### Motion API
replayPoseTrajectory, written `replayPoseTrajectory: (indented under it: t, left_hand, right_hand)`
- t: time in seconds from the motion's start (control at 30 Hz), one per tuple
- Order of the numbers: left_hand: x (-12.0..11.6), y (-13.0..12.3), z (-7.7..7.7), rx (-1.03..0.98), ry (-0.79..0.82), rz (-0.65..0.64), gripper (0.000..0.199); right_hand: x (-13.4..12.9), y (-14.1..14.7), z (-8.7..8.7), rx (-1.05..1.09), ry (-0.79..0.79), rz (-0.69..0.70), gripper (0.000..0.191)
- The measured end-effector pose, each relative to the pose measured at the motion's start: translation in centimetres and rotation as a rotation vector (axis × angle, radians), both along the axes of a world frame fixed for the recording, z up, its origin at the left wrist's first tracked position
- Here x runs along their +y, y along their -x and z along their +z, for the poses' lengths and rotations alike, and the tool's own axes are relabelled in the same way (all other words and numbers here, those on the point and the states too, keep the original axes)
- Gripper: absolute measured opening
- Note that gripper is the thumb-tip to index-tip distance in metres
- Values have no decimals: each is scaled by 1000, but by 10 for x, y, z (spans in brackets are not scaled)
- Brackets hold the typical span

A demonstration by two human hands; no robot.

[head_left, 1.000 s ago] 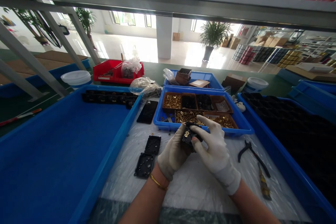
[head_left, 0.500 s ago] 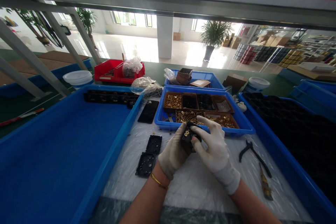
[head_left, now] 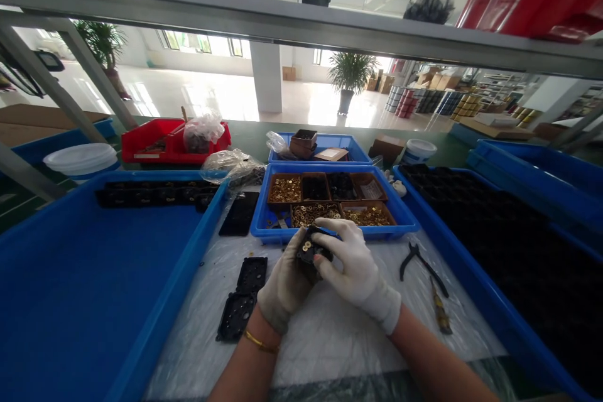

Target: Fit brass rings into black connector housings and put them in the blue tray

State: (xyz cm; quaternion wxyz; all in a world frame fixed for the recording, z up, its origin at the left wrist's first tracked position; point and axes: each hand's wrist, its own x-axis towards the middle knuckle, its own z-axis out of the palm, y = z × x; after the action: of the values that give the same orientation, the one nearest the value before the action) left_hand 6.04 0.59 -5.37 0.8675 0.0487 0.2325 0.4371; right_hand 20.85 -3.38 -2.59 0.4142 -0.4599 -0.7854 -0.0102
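A black plastic housing [head_left: 308,252] with small brass pieces on its face is held in my gloved left hand [head_left: 285,286], whose fingers wrap round its left side and underside. My gloved right hand [head_left: 355,267] has its thumb and fingertips on the housing's right side and top; whether a small part is between them is hidden. Two black covers, one upper [head_left: 252,274] and one lower [head_left: 234,316], lie on the plastic sheet left of my hands. Just beyond my hands, the blue parts tray [head_left: 407,227] holds brown boxes of brass and black pieces.
A large blue tray [head_left: 94,276] is at the left, and another, full of black parts [head_left: 509,251], at the right. Pliers [head_left: 414,252] and a yellow-handled screwdriver [head_left: 441,315] lie right of my hands. Red bins [head_left: 151,141] stand behind. A metal shelf beam [head_left: 282,25] crosses overhead.
The view has turned to the right, so everything appears shifted left. My right fingers have closed in over the housing; the raised index finger is lower against it.
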Motion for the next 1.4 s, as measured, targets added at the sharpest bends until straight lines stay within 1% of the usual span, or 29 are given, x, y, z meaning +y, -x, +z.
replayPoseTrajectory:
  t: [0.07, 0.1, 0.13, 0.17, 0.2, 0.23, 0.27, 0.37, 0.43, 0.53, 0.6, 0.7, 0.8, 0.9, 0.93, 1.0, 1.03, 1.07, 1.13, 1.2, 1.3, 1.4]
  left_hand:
    - [0, 0, 3, 16, -1, -7, 24]
    - [1, 0, 4, 34, -7, -9, 27]
    - [1, 1, 6, 52, -14, -7, 32]
    - [2, 1, 8, 69, -17, -3, 36]
    - [3, 2, 9, 80, -17, 0, 39]
    - [3, 2, 10, 83, -15, 4, 42]
    - [4, 2, 11, 81, -12, 6, 43]
    - [4, 2, 12, 73, -22, -3, 47]
    - [4, 1, 12, 76, -36, -6, 48]
    - [3, 0, 12, 94, -45, -13, 50]
    - [3, 0, 13, 111, -40, -16, 51]
    - [3, 1, 15, 121, -34, -12, 52]
    - [2, 0, 17, 115, -40, 8, 48]
    - [0, -3, 14, 106, -29, 54, 39]
    - [-1, -3, 12, 94, -31, 72, 35]
    - [-3, -5, 7, 48, -78, 97, 28]
    - [-4, -5, 4, 18, -126, 100, 27]
    - [-5, -6, 1, -9, -183, 96, 30]
    - [-6, -6, -5, -44, -285, 87, 43]
    - [-6, -5, -7, -39, -356, 88, 50]
    - [-6, -4, -7, -4, -446, 72, 49]
    - [-6, -3, -6, 17, -516, 61, 42]
  right_hand:
    - [9, -12, 4, 22, 17, 43, 28]
    - [15, -22, 7, 46, 34, 15, 29]
    - [23, -33, 10, 51, 77, -50, 30]
    - [32, -46, 14, 42, 141, -155, 32]
    - [41, -60, 19, -21, 241, -277, 34]
    - [50, -75, 23, -137, 374, -378, 36]
    - [60, -88, 27, -206, 467, -411, 34]
    - [84, -120, 34, -365, 718, -404, 21]
    - [96, -131, 33, -439, 844, -376, 20]
    - [108, -135, 25, -493, 918, -360, 14]
    - [111, -135, 21, -492, 910, -372, 12]
    - [109, -135, 17, -419, 832, -400, 13]
    - [96, -133, 16, -279, 688, -442, 7]
    - [76, -118, 16, -132, 543, -440, 19]
    - [68, -109, 17, -77, 509, -417, 23]
    - [51, -86, 17, 83, 453, -317, 26]
    - [43, -73, 17, 192, 426, -246, 26]
    - [35, -60, 16, 293, 404, -177, 24]
    - [20, -37, 16, 421, 396, -80, 19]
    - [9, -19, 14, 442, 429, -54, 17]
    - [-1, -6, 11, 447, 498, -40, 17]
    - [-3, -3, 8, 475, 541, -36, 18]
